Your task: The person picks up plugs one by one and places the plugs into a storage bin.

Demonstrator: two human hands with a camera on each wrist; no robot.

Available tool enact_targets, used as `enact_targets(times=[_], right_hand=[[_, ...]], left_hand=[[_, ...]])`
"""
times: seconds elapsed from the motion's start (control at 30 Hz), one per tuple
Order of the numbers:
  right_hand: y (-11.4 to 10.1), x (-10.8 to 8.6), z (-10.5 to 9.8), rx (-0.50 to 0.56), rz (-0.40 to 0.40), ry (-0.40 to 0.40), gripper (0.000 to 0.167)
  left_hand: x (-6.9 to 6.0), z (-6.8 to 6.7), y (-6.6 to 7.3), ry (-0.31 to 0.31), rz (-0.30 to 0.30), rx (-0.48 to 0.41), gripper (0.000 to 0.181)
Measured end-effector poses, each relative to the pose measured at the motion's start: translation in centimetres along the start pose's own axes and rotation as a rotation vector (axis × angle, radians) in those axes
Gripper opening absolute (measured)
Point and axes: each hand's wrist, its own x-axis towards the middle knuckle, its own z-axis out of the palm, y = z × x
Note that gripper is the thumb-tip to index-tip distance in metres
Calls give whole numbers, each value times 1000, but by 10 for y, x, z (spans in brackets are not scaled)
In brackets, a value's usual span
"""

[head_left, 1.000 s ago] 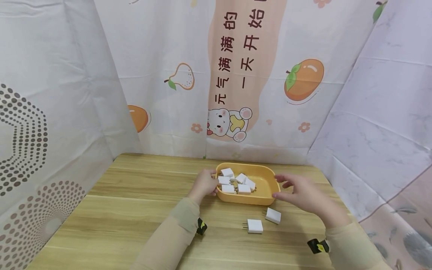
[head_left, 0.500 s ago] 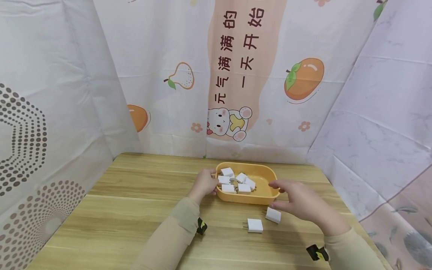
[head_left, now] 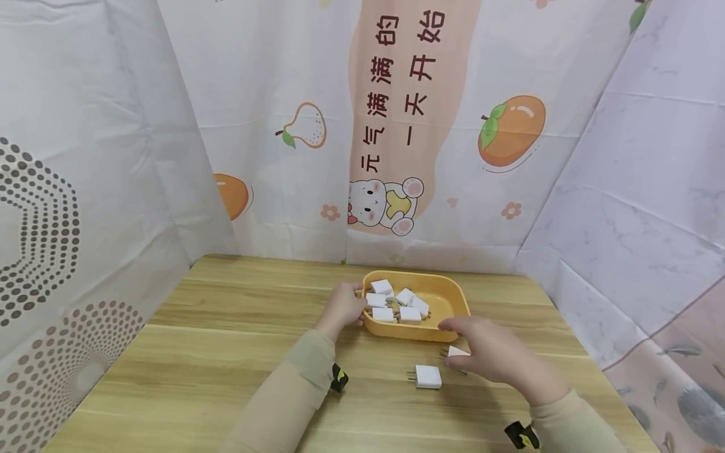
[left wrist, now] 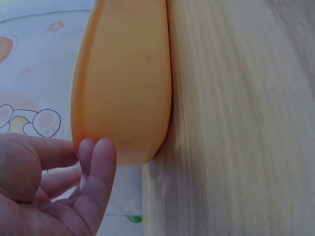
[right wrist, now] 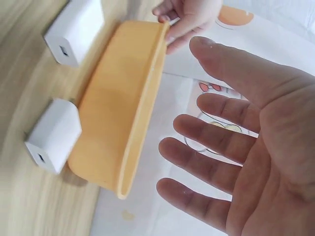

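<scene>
A yellow plastic box (head_left: 408,332) stands on the table with several white charger plugs (head_left: 410,315) inside, mostly toward its left end. My left hand (head_left: 342,306) pinches the rim at that end, fingers on the outer wall (left wrist: 123,83) in the left wrist view. Two more charger plugs lie in front of the box: one in the open (head_left: 428,376), and a second plug (head_left: 456,352) partly hidden by my right hand (head_left: 493,349). That hand hovers over it, thumb and fingers apart. In the right wrist view the palm (right wrist: 275,128) holds nothing.
The wooden table (head_left: 238,340) extends to both sides of the box. A printed curtain (head_left: 283,207) hangs behind its far edge, with more cloth at the left (head_left: 136,189) and right (head_left: 640,207).
My right hand has left the box's right end and moved left and toward me, over the nearer right plug. My left hand keeps its place on the rim.
</scene>
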Motion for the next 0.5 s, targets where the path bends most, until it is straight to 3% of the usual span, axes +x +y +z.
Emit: enact_targets(times=[0.5], right_hand=[[-11,5,45,0,40,-144,53]], left_hand=[[-2,0,2,2,5,18,49]])
